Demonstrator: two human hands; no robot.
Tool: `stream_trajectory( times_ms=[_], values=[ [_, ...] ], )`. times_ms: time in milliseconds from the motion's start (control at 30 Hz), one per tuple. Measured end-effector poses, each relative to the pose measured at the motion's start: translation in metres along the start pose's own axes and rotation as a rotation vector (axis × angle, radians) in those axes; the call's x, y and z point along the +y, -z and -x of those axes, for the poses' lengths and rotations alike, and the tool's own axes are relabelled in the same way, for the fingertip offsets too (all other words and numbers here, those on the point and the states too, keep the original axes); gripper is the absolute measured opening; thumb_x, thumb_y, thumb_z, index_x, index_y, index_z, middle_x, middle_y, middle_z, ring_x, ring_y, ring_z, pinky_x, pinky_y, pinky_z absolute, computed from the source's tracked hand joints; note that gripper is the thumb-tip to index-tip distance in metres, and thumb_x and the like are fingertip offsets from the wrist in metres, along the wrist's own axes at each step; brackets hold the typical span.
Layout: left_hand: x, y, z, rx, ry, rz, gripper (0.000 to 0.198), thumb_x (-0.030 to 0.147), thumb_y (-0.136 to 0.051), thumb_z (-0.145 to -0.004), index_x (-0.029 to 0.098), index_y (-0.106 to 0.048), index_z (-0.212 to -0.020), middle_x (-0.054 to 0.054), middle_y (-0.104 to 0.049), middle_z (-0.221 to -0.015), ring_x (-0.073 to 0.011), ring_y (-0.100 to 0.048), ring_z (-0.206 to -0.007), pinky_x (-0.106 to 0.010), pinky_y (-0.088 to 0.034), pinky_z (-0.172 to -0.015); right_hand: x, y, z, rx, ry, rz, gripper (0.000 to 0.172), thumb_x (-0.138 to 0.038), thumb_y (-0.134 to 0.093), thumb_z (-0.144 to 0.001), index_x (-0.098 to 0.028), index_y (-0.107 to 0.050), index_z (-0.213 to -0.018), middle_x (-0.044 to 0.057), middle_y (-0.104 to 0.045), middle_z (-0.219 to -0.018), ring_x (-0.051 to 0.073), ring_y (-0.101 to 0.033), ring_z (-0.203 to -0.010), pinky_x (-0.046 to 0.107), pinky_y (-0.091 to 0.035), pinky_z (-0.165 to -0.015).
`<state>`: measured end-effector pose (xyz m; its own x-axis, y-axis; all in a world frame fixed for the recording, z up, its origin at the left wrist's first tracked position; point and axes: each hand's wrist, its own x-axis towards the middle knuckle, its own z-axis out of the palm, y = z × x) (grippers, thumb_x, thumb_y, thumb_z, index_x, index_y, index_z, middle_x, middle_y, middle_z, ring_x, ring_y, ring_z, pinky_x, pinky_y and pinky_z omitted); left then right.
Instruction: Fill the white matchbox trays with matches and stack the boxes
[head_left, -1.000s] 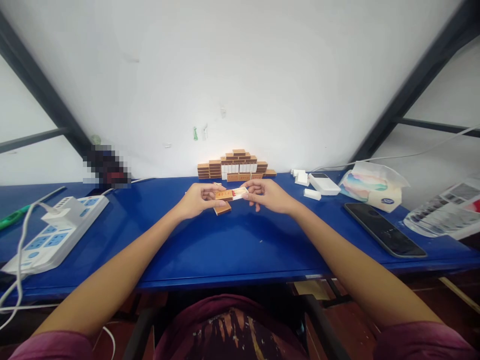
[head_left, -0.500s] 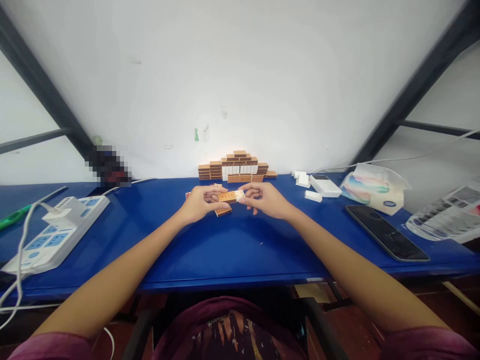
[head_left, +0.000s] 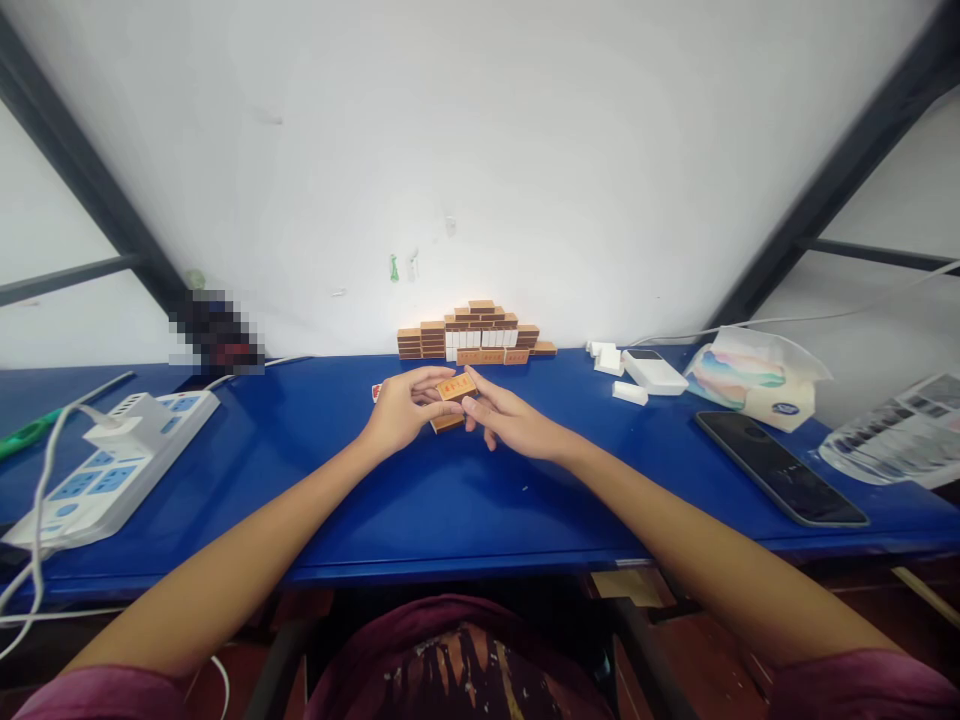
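The left hand (head_left: pixel 405 410) grasps a small orange matchbox (head_left: pixel 457 387) between thumb and fingers, its printed face turned upward, above the middle of the blue surface (head_left: pixel 465 520). The thumb and forefinger of the right hand (head_left: pixel 517 420) touch the right end of the same box; whether they grip it or merely press on it, I cannot tell. Just below, partly hidden by the hands, lies a second matchbox (head_left: pixel 448 425). A small red and white piece (head_left: pixel 376 393) shows just left of the left hand.

On the far side, near the wall (head_left: pixel 480 150), stands a stepped stack of matchboxes (head_left: pixel 481 305), highest in the middle, with white upright pieces (head_left: pixel 499 339) set into its front. To the right are a white device (head_left: pixel 655 371), a small white block (head_left: pixel 630 393) just on its near side, a tissue pack (head_left: pixel 780 408) and, nearer, a dark phone (head_left: pixel 780 467). At the left, a white power strip (head_left: pixel 139 475) lies with a plug (head_left: pixel 120 425) in it.
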<state>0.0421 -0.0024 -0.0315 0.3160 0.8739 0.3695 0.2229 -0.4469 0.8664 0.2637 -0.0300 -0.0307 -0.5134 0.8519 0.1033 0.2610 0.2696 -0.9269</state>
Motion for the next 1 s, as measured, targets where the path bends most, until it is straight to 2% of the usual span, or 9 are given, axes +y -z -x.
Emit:
stream_trajectory(
  times_ms=[167,267,367,467,600,700,800,1000],
  values=[
    [0.003,-0.001,0.002,0.008,-0.036,-0.026,0.064,0.053,-0.091,-0.072,0.018,-0.073,-0.123,-0.013,-0.079,-0.120,-0.0288,-0.076,-0.103,-0.041,-0.062,-0.092,-0.007,-0.002,0.003,-0.037,-0.026,-0.039,0.087,-0.056,-0.052,-0.106,-0.027,-0.006,-0.173,0.004,-0.070,-0.098,0.014,-0.062,-0.066,0.031,-0.059,-0.066],
    [0.004,0.003,-0.003,-0.001,-0.047,-0.056,0.067,0.052,-0.090,-0.074,0.019,-0.071,-0.129,-0.013,-0.078,-0.122,-0.0280,-0.075,-0.105,-0.040,-0.061,-0.092,-0.009,-0.004,0.002,-0.027,-0.036,-0.051,0.087,-0.056,-0.051,-0.106,-0.028,-0.004,-0.173,0.006,-0.070,-0.105,0.015,-0.063,-0.069,0.030,-0.059,-0.064],
    [0.000,0.023,-0.021,0.051,-0.068,-0.162,0.065,0.049,-0.088,-0.076,0.020,-0.070,-0.130,-0.012,-0.076,-0.127,-0.0272,-0.073,-0.108,-0.038,-0.059,-0.089,-0.004,-0.003,-0.002,0.063,0.004,-0.035,0.085,-0.054,-0.053,-0.104,-0.031,-0.009,-0.173,0.011,-0.064,-0.127,0.017,-0.066,-0.081,0.026,-0.057,-0.054],
    [-0.012,0.053,-0.049,0.164,-0.055,-0.282,0.057,0.046,-0.088,-0.074,0.017,-0.074,-0.120,-0.013,-0.078,-0.118,-0.0250,-0.072,-0.099,-0.037,-0.057,-0.086,0.004,0.006,-0.006,0.154,0.064,0.045,0.075,-0.050,-0.057,-0.102,-0.028,-0.028,-0.168,0.013,-0.058,-0.138,0.017,-0.066,-0.085,0.025,-0.055,-0.052],
    [-0.033,0.086,-0.085,0.257,0.052,-0.289,0.052,0.042,-0.091,-0.069,0.014,-0.076,-0.111,-0.012,-0.078,-0.102,-0.0228,-0.069,-0.089,-0.037,-0.056,-0.083,0.013,0.019,-0.008,0.219,0.090,0.173,0.050,-0.047,-0.057,-0.102,-0.021,-0.058,-0.145,0.013,-0.064,-0.128,0.016,-0.065,-0.081,0.028,-0.057,-0.061],
    [-0.046,0.094,-0.106,0.296,0.057,-0.325,0.051,0.040,-0.094,-0.066,0.014,-0.077,-0.107,-0.010,-0.076,-0.096,-0.0210,-0.067,-0.085,-0.037,-0.055,-0.085,0.016,0.022,-0.009,0.227,0.130,0.314,0.033,-0.041,-0.060,-0.101,-0.019,-0.070,-0.125,0.011,-0.068,-0.119,0.016,-0.064,-0.079,0.032,-0.058,-0.073],
    [-0.055,0.094,-0.120,0.317,0.041,-0.363,0.048,0.038,-0.094,-0.064,0.013,-0.078,-0.102,-0.008,-0.074,-0.090,-0.0196,-0.066,-0.083,-0.036,-0.055,-0.087,0.015,0.019,-0.009,0.181,0.156,0.403,0.024,-0.034,-0.062,-0.099,-0.018,-0.074,-0.112,0.010,-0.067,-0.115,0.015,-0.064,-0.079,0.034,-0.056,-0.082],
    [-0.065,0.094,-0.126,0.333,0.028,-0.375,0.049,0.038,-0.095,-0.063,0.013,-0.076,-0.100,-0.011,-0.078,-0.096,-0.0220,-0.070,-0.089,-0.038,-0.056,-0.090,0.015,0.015,-0.007,0.124,0.179,0.456,0.019,-0.032,-0.062,-0.100,-0.019,-0.074,-0.107,0.008,-0.067,-0.109,0.015,-0.063,-0.078,0.033,-0.053,-0.079]
  ],
)
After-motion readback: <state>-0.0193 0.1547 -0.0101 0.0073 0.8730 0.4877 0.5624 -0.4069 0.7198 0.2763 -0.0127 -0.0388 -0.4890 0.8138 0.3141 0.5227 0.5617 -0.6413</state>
